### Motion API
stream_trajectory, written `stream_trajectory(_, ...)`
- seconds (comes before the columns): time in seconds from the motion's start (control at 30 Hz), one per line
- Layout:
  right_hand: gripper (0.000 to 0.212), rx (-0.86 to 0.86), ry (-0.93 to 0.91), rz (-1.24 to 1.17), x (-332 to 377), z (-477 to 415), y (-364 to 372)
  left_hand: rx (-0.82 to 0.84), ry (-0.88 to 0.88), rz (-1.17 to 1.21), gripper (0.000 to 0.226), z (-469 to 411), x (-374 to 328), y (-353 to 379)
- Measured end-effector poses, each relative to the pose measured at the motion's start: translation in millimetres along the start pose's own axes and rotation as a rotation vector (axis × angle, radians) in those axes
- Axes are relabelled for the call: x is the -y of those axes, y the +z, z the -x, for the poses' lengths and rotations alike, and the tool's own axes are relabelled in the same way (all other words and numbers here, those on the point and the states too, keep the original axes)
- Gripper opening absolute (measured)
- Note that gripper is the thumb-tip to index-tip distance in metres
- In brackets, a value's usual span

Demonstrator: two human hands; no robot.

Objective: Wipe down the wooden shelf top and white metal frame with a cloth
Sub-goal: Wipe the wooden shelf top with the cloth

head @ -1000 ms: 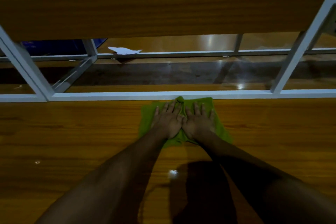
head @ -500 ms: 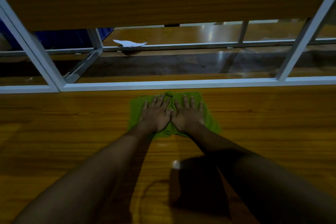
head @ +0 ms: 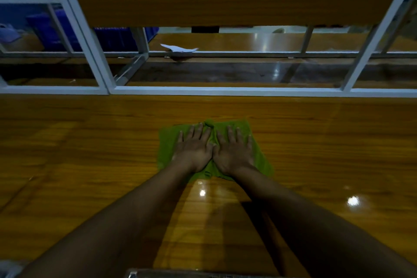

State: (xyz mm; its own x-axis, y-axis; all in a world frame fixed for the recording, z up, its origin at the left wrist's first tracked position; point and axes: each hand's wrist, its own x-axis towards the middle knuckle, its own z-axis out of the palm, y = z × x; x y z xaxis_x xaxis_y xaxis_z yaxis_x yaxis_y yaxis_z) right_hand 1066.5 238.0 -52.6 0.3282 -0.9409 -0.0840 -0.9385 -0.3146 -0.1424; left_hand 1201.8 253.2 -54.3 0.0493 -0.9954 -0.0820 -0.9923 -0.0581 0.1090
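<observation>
Straight fingers [head: 198, 130] spread flat, the left hand [head: 193, 153] and right hand [head: 234, 153] press a green cloth [head: 166, 145] onto the wooden shelf top [head: 79, 160], short of its far edge. Wiping looks under way, with the white metal frame [head: 225, 91] along that edge apparently not yet reached.

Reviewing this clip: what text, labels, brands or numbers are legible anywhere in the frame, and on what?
No readable text anywhere in this frame.
green cloth: no tag or print shows.
white paper scrap: too small and distant to show any writing.
blue container: dim and blurred, no marking legible.
</observation>
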Motion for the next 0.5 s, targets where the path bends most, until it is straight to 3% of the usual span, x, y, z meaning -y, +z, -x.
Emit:
stream_trajectory(0.37,0.058,-0.02,-0.008,-0.052,-53.6,72.5,3.7,-0.034,0.008,-0.031,0.064,55.5,-71.7,17.1)
stream_trajectory(0.5,0.058,-0.027,0.052,-0.037,-91.9,84.4,-0.2,-0.031,0.048,0.005,0.078,51.0,-111.6,23.4)
